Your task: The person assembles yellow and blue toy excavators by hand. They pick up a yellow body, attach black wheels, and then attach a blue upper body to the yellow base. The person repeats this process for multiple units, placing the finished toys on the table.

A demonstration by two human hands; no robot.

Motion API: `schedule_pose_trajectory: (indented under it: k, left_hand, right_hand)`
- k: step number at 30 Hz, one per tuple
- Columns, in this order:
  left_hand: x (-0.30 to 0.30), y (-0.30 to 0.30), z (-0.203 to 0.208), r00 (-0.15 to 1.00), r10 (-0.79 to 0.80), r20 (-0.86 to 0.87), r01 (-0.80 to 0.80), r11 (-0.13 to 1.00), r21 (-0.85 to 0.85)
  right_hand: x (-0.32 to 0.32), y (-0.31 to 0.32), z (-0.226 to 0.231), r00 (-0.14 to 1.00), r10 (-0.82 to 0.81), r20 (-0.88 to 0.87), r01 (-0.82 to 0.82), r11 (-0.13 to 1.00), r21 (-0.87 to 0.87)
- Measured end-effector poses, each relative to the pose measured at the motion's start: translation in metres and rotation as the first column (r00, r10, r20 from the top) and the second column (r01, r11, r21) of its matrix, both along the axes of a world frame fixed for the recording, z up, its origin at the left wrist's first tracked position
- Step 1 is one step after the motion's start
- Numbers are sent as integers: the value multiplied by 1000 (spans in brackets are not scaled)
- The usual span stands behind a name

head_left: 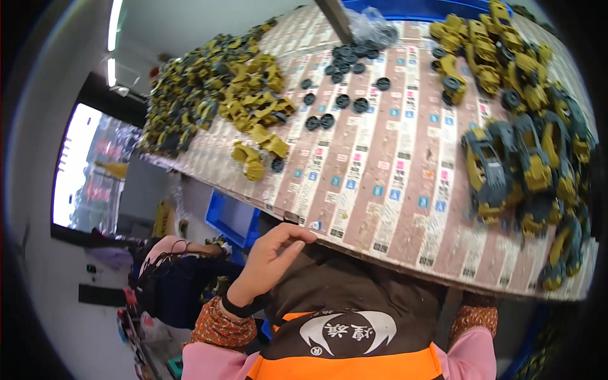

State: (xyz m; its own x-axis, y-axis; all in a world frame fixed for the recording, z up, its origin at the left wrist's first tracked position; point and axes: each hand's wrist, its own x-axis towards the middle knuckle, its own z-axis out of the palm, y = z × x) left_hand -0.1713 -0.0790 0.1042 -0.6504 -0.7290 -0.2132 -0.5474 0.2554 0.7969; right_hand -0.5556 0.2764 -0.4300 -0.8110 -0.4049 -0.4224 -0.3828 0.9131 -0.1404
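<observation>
My left hand (271, 256) hovers at the table's near edge with nothing in it, thumb and index finger apart and loosely bent. A dark band circles its wrist. My right sleeve (475, 323) runs under the right part of the table edge, so my right hand is hidden. Nearest my left hand on the tabletop (380, 202) are a few yellow plastic toy-vehicle parts (250, 161). Black toy wheels (342, 101) lie scattered toward the far middle. On the right, grey-and-yellow toy vehicle bodies (491, 171) sit in a pile.
A large heap of yellow and grey parts (190, 88) covers the table's left side. More yellow pieces (484, 57) lie at the far right. A clear plastic bag (373, 26), a post (334, 19) and a blue bin (418, 9) stand at the back. Another person (180, 278) is at lower left, near a blue crate (233, 218).
</observation>
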Motion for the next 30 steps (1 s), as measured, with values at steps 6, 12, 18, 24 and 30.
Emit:
schedule_pose_trajectory:
  k: [6, 12, 18, 24, 30]
  left_hand:
    - [-18, -36, -20, 992, 41, 121, -43, 999, 15]
    - [7, -104, -67, 977, 208, 35, -190, 938, -290]
    - [13, -203, -73, 918, 379, -113, -396, 879, -264]
    - [-53, -240, -60, 804, 477, 355, 18, 578, -816]
    - [-19, -268, -89, 876, 440, 200, -167, 664, -729]
  right_hand:
    - [2, 21, 6, 999, -7, 43, 2, 991, 131]
    - [21, 41, 29, 996, -2, 86, -14, 981, 192]
    - [48, 62, 68, 994, 21, 108, -43, 978, 204]
    - [86, 79, 145, 984, 123, 125, -135, 987, 92]
    - [143, 2, 361, 914, 381, 141, -359, 920, -157]
